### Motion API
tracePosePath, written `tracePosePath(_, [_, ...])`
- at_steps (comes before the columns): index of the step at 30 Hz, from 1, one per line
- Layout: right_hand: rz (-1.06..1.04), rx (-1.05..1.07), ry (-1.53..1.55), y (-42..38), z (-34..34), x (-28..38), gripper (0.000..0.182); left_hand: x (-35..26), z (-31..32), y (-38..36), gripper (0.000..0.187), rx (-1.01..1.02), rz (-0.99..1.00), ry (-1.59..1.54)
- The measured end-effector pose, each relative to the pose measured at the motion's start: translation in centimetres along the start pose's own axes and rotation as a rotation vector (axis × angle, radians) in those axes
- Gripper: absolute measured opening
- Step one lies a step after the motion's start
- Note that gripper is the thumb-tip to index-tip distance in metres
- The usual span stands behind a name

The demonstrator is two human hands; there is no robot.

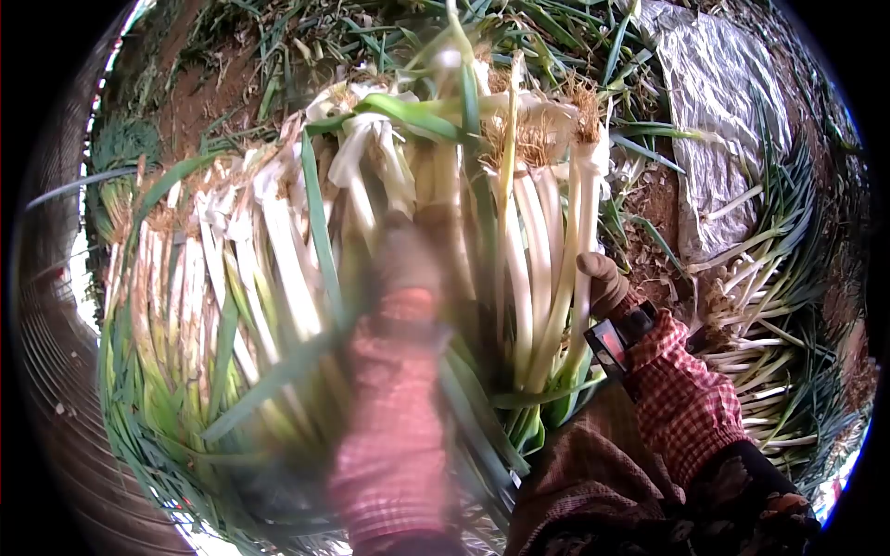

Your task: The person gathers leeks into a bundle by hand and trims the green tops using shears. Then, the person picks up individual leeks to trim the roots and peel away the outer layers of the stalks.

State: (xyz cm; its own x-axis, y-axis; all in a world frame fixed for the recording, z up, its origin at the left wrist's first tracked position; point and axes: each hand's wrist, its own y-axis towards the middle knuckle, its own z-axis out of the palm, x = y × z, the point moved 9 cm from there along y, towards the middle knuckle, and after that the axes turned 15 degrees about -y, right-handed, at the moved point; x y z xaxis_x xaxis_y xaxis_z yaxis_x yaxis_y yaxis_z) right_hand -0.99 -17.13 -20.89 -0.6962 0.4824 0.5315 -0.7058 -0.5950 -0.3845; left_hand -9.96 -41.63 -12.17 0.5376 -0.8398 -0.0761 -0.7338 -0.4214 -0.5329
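Many leeks (283, 259) stand in a long row before me, white stalks and roots upward, green leaves down. My left hand (408, 255), gloved and smeared by motion, is over the middle of the row; its fingers cannot be made out. My right hand (607, 285), in a brown glove, is at the right end of the row. Its thumb side presses on the outermost stalk of a leek bunch (538, 269), while its other fingers are hidden. A loose green leaf (408, 113) lies across the root ends.
More leeks (760, 371) lie in a pile to my right, beside a crumpled silvery sheet (718, 102). Leaf scraps (389, 32) litter the brown soil behind the row. A ribbed, curved surface (69, 408) borders the left side.
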Motion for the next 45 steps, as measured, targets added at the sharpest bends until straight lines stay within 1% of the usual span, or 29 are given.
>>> tracePosePath(2, [0.010, 0.071, 0.043, 0.1, 0.0, -0.3, 0.061, -1.1, -1.9, 0.3, 0.057, 0.120, 0.048, 0.129])
tracePosePath(3, [0.012, 0.094, 0.058, 0.1, 0.0, -0.7, 0.059, -2.1, -3.0, 0.7, 0.068, 0.167, 0.121, 0.151])
tracePosePath(5, [0.017, 0.141, 0.085, 0.1, 0.0, -1.4, 0.054, -4.2, -6.9, 2.6, 0.093, -0.084, 0.211, 0.049])
tracePosePath(7, [0.030, 0.075, 0.005, -0.2, 0.3, -1.2, 0.053, -7.3, -8.7, 3.8, 0.112, -0.319, 0.357, 0.205])
tracePosePath(8, [0.048, 0.020, -0.042, -0.6, 0.1, -1.2, 0.051, -8.1, -7.9, 6.1, 0.122, -0.257, 0.306, 0.287])
tracePosePath(9, [0.067, -0.034, -0.088, -1.0, -0.1, -1.2, 0.049, -8.9, -7.2, 7.4, 0.108, -0.305, 0.325, 0.423])
tracePosePath(11, [0.105, -0.120, -0.093, -2.1, -0.1, -1.7, 0.050, -9.2, -5.2, 10.9, 0.078, -0.247, 0.372, 0.442])
tracePosePath(12, [0.137, -0.127, -0.087, -2.7, -0.2, -1.8, 0.052, -9.4, -3.3, 13.2, 0.048, -0.189, 0.422, 0.469])
tracePosePath(13, [0.169, -0.134, -0.080, -3.3, -0.3, -1.9, 0.054, -11.3, -2.5, 9.9, 0.042, 0.087, 0.326, 0.540])
tracePosePath(14, [0.168, -0.090, -0.011, -3.3, 0.1, -2.2, 0.055, -12.4, 0.8, 8.7, 0.043, 0.164, 0.476, 0.665])
tracePosePath(15, [0.163, -0.037, 0.054, -3.6, 0.5, -2.3, 0.056, -13.1, 1.7, 8.2, 0.041, 0.132, 0.621, 0.706])
tracePosePath(16, [0.107, 0.119, 0.131, -3.5, -1.0, -4.0, 0.058, -13.5, 2.7, 7.7, 0.039, 0.086, 0.765, 0.751])
tracePosePath(17, [0.075, 0.124, 0.146, -2.9, -1.0, -3.6, 0.058, -14.9, 1.1, 6.5, 0.034, -0.066, 0.905, 0.701])
tracePosePath(19, [0.032, 0.130, 0.175, -2.4, -1.0, -3.3, 0.056, -16.3, -3.0, 8.8, 0.025, 0.137, 0.590, -0.116])
tracePosePath(20, [0.010, 0.127, 0.185, -2.3, -1.2, -3.2, 0.056, -18.2, -7.7, 10.6, 0.028, 0.036, 0.776, -0.693])
tracePosePath(21, [-0.007, 0.122, 0.198, -2.4, -1.3, -3.2, 0.055, -19.3, -12.1, 11.7, 0.032, 0.004, 1.064, -1.173])
tracePosePath(22, [-0.005, 0.130, 0.208, -2.2, -0.9, -2.9, 0.056, -18.3, -14.7, 11.7, 0.040, -0.006, 0.924, -1.397])
tracePosePath(24, [-0.002, 0.145, 0.229, -1.8, -0.1, -2.2, 0.058, -14.9, -15.7, 10.0, 0.058, -0.147, 0.640, -1.218])
tracePosePath(25, [0.000, 0.113, 0.197, -1.8, 0.5, -1.8, 0.059, -12.7, -15.3, 7.7, 0.067, -0.249, 0.495, -0.825])
tracePosePath(29, [0.042, -0.016, 0.074, -1.8, 0.6, -1.4, 0.060, -0.9, -9.4, 4.7, 0.095, -0.288, 0.161, -0.120])
tracePosePath(30, [0.067, 0.007, 0.071, -1.5, 0.4, -1.9, 0.059, -0.2, -8.7, 3.0, 0.085, -0.212, 0.092, 0.092])
tracePosePath(31, [0.095, 0.030, 0.064, -1.5, 0.2, -2.4, 0.059, 1.8, -7.3, 3.1, 0.069, -0.064, 0.036, 0.059])
tracePosePath(33, [0.058, 0.015, 0.018, -1.4, -0.3, -2.2, 0.061, 2.5, -6.4, 4.0, 0.043, -0.033, 0.094, 0.259])
tracePosePath(35, [0.019, 0.067, 0.059, -1.0, 0.4, -1.4, 0.063, -0.4, -8.2, 5.5, 0.029, -0.026, 0.454, 0.018])
tracePosePath(36, [0.035, 0.066, 0.064, -1.1, 0.2, -1.4, 0.065, -2.9, -10.4, 6.2, 0.026, 0.127, 0.504, -0.485])
tracePosePath(38, [0.061, 0.045, 0.072, -1.2, -0.3, -1.2, 0.069, -4.0, -11.7, 9.4, 0.034, 0.375, 0.432, -0.898])
tracePosePath(41, [0.050, 0.013, 0.056, -0.9, -0.4, -1.4, 0.070, -2.6, -12.7, 9.9, 0.040, 0.043, 0.465, -0.079])
tracePosePath(44, [0.009, -0.034, 0.037, -0.7, -0.2, -0.8, 0.069, 1.3, -6.9, 2.2, 0.066, -0.206, 0.066, -0.526])
tracePosePath(45, [0.038, -0.027, 0.062, -0.5, -0.8, -1.6, 0.069, 1.1, -6.1, 0.1, 0.072, -0.324, 0.071, -0.437])
